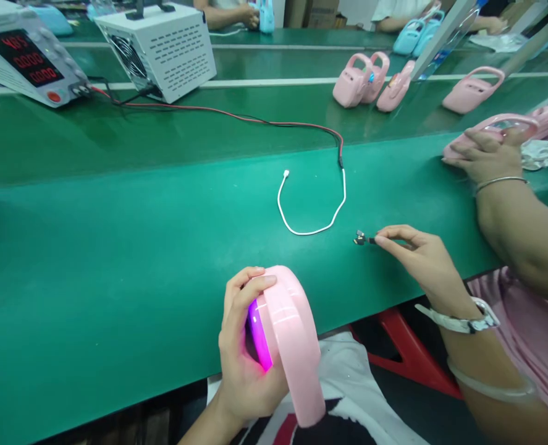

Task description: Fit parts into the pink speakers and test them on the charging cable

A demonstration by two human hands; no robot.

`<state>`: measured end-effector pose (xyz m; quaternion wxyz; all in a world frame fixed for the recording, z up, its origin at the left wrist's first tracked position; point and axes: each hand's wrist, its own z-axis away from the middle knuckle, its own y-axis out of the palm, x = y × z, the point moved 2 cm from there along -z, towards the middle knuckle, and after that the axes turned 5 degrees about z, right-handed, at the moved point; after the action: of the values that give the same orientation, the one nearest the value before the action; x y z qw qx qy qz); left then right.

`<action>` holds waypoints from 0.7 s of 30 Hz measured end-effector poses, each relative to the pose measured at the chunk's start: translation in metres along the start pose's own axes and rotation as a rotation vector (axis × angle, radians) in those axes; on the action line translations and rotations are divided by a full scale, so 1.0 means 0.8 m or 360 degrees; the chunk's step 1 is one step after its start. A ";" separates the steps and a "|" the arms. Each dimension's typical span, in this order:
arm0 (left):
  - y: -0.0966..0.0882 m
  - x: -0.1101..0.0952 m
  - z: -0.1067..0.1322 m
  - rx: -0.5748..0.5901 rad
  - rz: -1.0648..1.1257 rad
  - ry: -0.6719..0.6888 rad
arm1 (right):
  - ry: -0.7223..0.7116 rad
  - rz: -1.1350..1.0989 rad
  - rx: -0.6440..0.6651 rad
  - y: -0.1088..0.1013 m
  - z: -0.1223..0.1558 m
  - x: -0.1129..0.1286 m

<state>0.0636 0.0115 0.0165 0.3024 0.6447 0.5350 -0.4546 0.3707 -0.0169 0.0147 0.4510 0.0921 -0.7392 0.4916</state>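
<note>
My left hand (243,346) is closed around a pink handled device (290,346) at the near edge of the green table (139,247). A magenta light (258,337) glows on the device's face against my palm. My right hand (417,259), with a white watch on the wrist, pinches a small dark connector (361,238) just above the table, to the right of the device. A white cable (311,231) lies in a loop between the two hands, a little farther away. Its free plug (286,174) rests on the table.
Red and black wires (236,115) run from the white cable to a power supply with red digits (23,59) and a white vented box (162,49) at the back left. Several pink devices (361,80) stand at the back right. A co-worker's hand (484,154) rests on another one.
</note>
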 end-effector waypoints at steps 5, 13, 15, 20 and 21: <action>-0.001 0.001 -0.003 -0.0028 0.0052 -0.0118 | -0.0249 0.0310 -0.0069 -0.003 -0.011 -0.031; -0.008 0.006 -0.024 0.0053 0.0150 -0.0577 | -0.0644 0.0652 0.0057 0.008 0.028 -0.011; -0.005 0.004 -0.030 0.0098 0.0150 -0.0680 | -0.0638 0.0689 0.0066 0.011 0.036 -0.011; -0.012 0.017 -0.033 0.0029 0.0079 -0.0864 | -0.0557 0.0716 -0.0041 0.019 0.044 -0.012; -0.018 0.026 -0.034 0.0040 0.0052 -0.0820 | -0.0542 0.0698 -0.0053 0.019 0.044 -0.011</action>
<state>0.0571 0.0477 0.0097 0.4280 0.5199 0.4242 -0.6055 0.3467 -0.0403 -0.0061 0.2046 0.0040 -0.8145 0.5428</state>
